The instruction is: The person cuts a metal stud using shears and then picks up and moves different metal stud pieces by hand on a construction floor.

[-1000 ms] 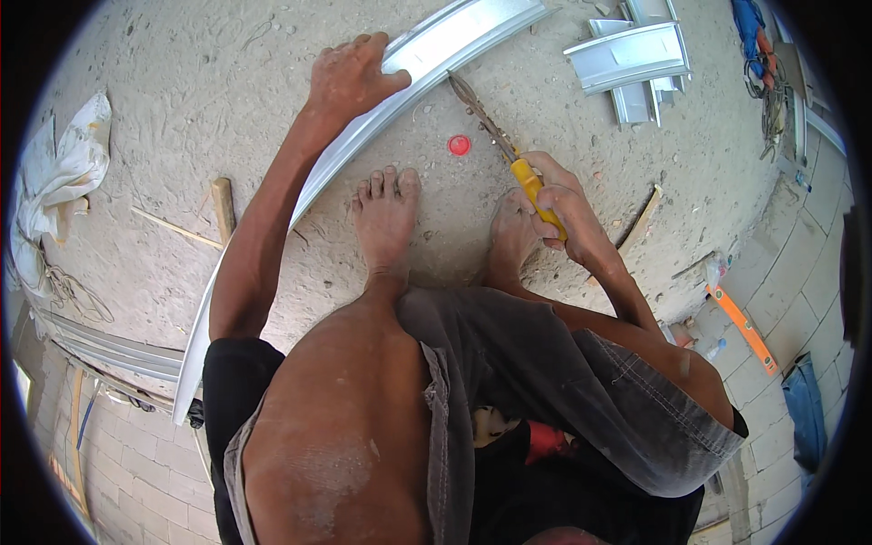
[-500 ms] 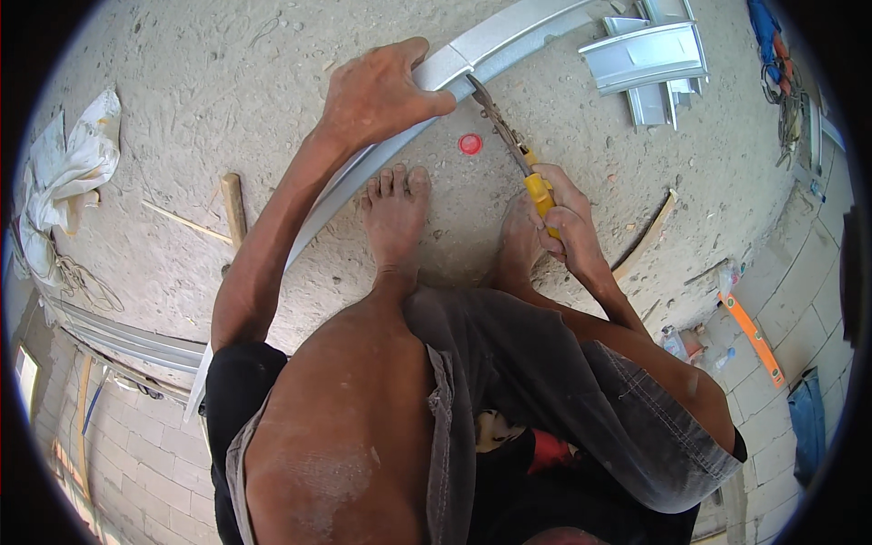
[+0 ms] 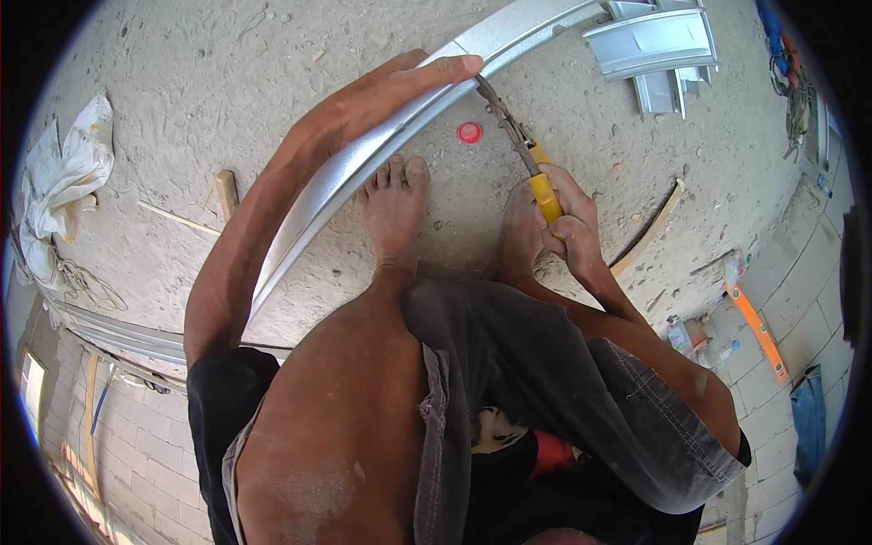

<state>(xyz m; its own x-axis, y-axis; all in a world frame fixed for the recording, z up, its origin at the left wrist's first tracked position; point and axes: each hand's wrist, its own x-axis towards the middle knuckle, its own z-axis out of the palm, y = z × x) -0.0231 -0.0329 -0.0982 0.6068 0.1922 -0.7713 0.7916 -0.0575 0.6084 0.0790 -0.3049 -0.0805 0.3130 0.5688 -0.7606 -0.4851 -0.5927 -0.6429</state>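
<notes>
A long silvery metal channel (image 3: 531,29) runs slantwise from beside my left forearm up to the top of the view. My left hand (image 3: 395,91) grips it from above, one digit stretched along the near edge and the other fingers partly hidden behind the metal. In my right hand (image 3: 572,213) are tin snips with yellow handles (image 3: 543,191). Their jaws point up and left and meet the near edge of the channel, just by my left fingertip. Whether the blades have metal between them is hard to make out.
Short metal channel offcuts (image 3: 654,45) lie crossed at the upper right. A red cap (image 3: 470,133) sits between my bare feet. Wooden handle (image 3: 226,193) and white sack (image 3: 73,163) are at left; an orange spirit level (image 3: 757,331) lies at right.
The channel has tilted, its broad face now showing beside my left forearm. My left hand has rolled over it, stretching a digit toward the snips' jaws. My right hand has barely moved.
</notes>
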